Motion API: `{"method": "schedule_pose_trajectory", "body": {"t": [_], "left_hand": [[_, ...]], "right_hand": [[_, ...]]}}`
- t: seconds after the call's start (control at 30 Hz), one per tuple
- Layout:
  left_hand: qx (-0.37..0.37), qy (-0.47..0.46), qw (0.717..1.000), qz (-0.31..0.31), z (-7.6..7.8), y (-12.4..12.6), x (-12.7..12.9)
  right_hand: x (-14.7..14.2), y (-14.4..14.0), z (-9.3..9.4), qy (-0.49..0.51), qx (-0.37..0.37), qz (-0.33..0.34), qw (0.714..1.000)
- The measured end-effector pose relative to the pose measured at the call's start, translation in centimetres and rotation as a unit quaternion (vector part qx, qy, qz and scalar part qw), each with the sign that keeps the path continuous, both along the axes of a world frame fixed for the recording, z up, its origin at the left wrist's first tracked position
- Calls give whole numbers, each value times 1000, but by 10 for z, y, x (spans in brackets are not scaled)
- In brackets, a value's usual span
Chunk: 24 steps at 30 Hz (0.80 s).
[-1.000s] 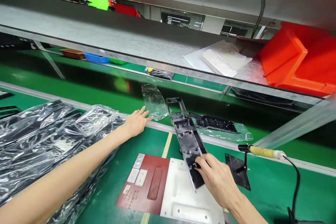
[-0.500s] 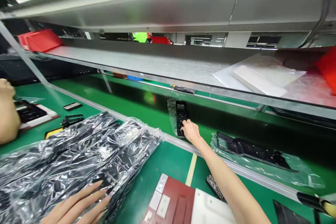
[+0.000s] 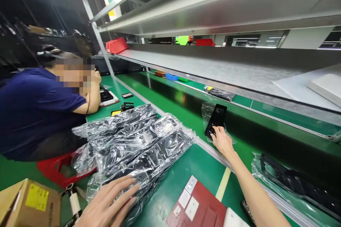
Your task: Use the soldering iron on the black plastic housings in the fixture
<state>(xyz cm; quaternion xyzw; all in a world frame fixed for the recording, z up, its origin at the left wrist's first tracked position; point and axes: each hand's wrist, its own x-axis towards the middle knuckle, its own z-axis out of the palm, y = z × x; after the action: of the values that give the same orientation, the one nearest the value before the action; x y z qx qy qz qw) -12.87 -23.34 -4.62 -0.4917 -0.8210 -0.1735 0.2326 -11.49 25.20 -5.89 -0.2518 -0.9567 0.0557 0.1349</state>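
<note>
Green assembly bench under steel shelving. Right hand, fingers closed on the black plastic part inside its clear bag on the conveyor; left hand, fingers spread flat, on the bagged parts pile. Best released flat, bag unsnagged.

Clear plastic bags are glinting, crinkled and glossy, over black plastic parts. The black frame is showing smooth, shiny plastic in a clear film sleeve. Green tabletop is looking matt. Shelf is showing brushed grey metal. Cardboard box is looking dull brown.
</note>
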Motion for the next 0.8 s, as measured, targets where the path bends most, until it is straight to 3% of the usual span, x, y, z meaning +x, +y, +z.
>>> {"method": "schedule_pose_trajectory", "body": {"t": [0.13,0.27,0.43,0.6,0.7,0.8], "left_hand": [[17,-36,998,40,5,20,-4],[-30,-82,994,58,7,43,-18],[-154,-142,975,77,2,78,-24],[-161,-153,973,63,-2,88,-27],[-140,-142,977,70,7,80,-30],[-114,-121,984,67,23,68,-20]], "right_hand": [[40,-25,11,-15,19,60,998],[83,-73,20,-15,33,115,993],[119,-142,27,31,-26,222,974],[135,-185,27,31,-78,245,966],[136,-199,21,46,-158,235,958],[129,-215,13,85,-334,188,920]]}}
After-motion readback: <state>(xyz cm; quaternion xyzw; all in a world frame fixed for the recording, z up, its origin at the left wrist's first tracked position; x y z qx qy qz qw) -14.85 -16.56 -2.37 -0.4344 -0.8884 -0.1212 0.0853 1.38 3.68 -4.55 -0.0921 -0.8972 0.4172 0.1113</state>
